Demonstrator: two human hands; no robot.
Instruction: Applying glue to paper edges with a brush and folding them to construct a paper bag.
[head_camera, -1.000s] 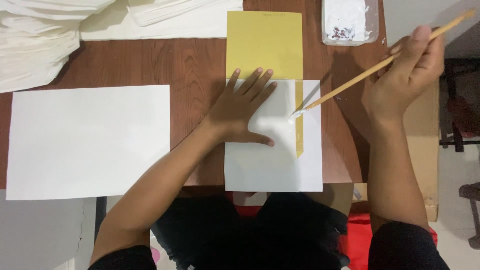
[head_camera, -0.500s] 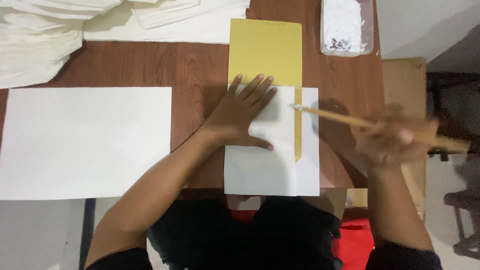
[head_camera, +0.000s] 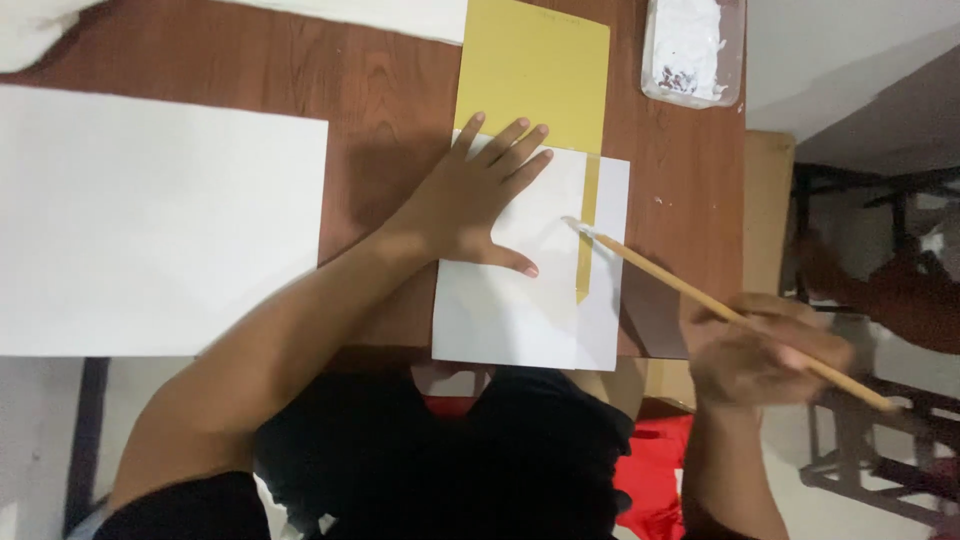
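My left hand lies flat, fingers spread, on a white sheet at the table's front edge. This sheet covers the lower part of a yellow paper, and a narrow yellow strip shows near its right side. My right hand, blurred, grips a long wooden brush off the table's right edge. The brush's white-coated tip touches the white sheet just left of the yellow strip.
A clear tub of white paste stands at the table's back right corner. A large white sheet lies at the left on the brown table. More white paper is at the back. Dark furniture stands to the right.
My right hand has dropped from high at the right to low beside the table. The brush tip stays by the yellow strip. The view has shifted closer; my left hand stays put.
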